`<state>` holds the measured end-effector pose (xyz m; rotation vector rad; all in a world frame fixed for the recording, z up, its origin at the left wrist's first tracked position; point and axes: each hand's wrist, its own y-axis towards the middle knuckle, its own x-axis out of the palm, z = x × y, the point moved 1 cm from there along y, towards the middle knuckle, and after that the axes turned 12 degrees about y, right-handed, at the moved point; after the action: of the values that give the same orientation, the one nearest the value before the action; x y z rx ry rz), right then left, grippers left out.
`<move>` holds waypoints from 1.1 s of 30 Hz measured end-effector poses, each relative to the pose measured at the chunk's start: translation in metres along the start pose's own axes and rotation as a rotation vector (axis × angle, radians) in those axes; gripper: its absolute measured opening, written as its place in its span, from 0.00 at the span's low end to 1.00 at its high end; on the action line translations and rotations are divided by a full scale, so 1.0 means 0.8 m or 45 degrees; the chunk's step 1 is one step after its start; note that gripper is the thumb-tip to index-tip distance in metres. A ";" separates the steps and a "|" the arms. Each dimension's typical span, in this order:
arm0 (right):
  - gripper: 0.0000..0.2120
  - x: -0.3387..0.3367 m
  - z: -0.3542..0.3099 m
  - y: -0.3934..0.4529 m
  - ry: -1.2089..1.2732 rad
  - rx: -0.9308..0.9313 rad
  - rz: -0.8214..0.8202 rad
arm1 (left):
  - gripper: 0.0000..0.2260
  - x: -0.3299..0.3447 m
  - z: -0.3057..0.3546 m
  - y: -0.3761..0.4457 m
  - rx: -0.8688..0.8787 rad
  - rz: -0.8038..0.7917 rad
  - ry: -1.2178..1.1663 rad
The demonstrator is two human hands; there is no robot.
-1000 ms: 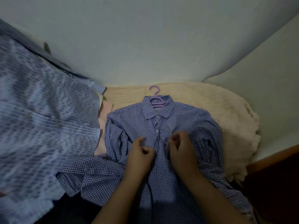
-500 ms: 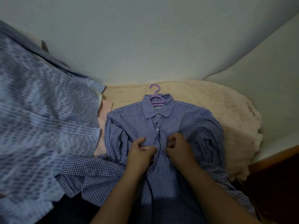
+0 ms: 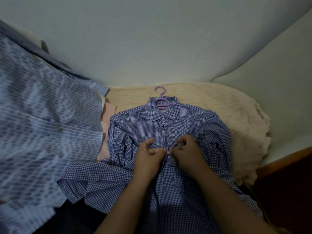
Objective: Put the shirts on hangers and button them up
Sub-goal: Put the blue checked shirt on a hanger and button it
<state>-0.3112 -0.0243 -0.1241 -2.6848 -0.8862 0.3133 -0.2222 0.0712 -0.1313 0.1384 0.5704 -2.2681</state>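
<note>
A blue-and-white checked shirt [image 3: 135, 125] lies face up on a cream fleece blanket [image 3: 236, 119]. A purple plastic hanger [image 3: 162, 102] sits inside its collar, hook pointing away from me. Three buttons below the collar look fastened. My left hand [image 3: 148, 154] pinches the left edge of the shirt's front placket at mid-chest. My right hand [image 3: 187, 152] pinches the right edge opposite, fingertips almost meeting those of the left at a small button. The shirt's sleeves are folded and bunched at both sides.
A light blue striped shirt [image 3: 42, 132] fills the left side, overlapping pink cloth [image 3: 108, 114]. Pale walls [image 3: 152, 39] stand behind and to the right. A dark wooden edge [image 3: 285, 166] borders the lower right.
Both hands have drawn together at the middle of the placket, bringing the two front edges to meet at a button. The shirt and hanger stay where they were.
</note>
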 end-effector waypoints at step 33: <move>0.16 0.002 0.012 0.005 -0.124 -0.298 0.014 | 0.22 -0.013 0.000 0.009 -0.266 -0.231 -0.300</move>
<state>-0.3103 -0.0246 -0.1346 -2.9103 -0.9926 0.3661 -0.2096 0.0738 -0.1314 -0.2914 0.7114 -2.3375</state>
